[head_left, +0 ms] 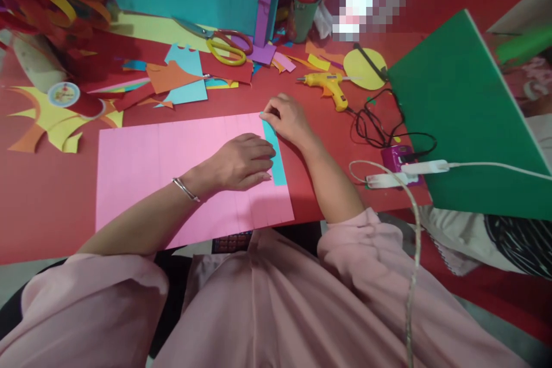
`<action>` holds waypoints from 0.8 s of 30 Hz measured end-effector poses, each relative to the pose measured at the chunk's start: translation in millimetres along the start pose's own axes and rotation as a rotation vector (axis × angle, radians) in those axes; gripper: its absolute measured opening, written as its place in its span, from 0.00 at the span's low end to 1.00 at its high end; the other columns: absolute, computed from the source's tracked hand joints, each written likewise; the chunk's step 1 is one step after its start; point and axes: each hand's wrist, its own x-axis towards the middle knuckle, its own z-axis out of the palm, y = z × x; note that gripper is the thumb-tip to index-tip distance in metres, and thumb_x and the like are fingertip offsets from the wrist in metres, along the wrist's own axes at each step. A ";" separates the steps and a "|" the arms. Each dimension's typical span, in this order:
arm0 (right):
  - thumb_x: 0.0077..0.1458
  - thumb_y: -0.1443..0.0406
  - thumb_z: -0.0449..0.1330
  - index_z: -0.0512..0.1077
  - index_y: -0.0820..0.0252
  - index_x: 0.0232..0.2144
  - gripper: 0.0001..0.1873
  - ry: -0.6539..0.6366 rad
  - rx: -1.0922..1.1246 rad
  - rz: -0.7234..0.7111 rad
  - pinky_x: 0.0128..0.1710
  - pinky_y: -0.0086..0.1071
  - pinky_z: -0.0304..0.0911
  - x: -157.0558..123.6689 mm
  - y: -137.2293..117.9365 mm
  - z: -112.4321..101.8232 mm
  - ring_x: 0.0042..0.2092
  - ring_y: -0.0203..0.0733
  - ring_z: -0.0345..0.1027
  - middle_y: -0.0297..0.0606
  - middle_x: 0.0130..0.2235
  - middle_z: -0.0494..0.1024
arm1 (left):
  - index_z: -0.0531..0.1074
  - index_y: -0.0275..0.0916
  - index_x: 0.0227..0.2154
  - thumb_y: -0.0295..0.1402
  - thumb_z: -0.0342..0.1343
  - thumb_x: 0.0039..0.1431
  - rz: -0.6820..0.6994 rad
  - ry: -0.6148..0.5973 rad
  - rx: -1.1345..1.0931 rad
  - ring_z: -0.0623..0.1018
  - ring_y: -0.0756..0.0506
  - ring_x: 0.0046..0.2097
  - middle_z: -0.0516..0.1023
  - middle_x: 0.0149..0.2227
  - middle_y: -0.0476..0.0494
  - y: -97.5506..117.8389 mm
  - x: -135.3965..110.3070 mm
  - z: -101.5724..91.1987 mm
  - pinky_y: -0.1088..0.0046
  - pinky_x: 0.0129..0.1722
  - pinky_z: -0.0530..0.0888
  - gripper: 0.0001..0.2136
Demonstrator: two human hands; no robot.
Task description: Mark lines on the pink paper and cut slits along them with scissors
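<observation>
Red covers the bench [52, 195], and bright paper scraps [190, 89] are messy along its back part. A big pink sheet [129, 172] lies flat near the person's body. On its right end sits a thin blue paper strip [280, 172]. The left hand [244, 164] rests on the pink sheet, its fingers side by side, not gripping, with the tips by the middle of the strip. The right hand [287, 118] pinches the strip's top end with its fingers. Past that hand is a yellow glue gun [332, 85]. Scissors [210, 34] with yellow and red handles lie farther back.
</observation>
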 end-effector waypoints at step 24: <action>0.65 0.61 0.64 0.75 0.55 0.31 0.10 0.046 -0.028 -0.040 0.41 0.35 0.60 -1.6 4.5 2.5 0.40 0.43 0.69 0.37 0.36 0.76 | 0.80 0.41 0.40 0.41 0.52 0.72 -0.031 -0.042 0.025 0.81 0.38 0.53 0.84 0.47 0.39 10.7 3.2 0.9 0.53 0.56 0.76 0.14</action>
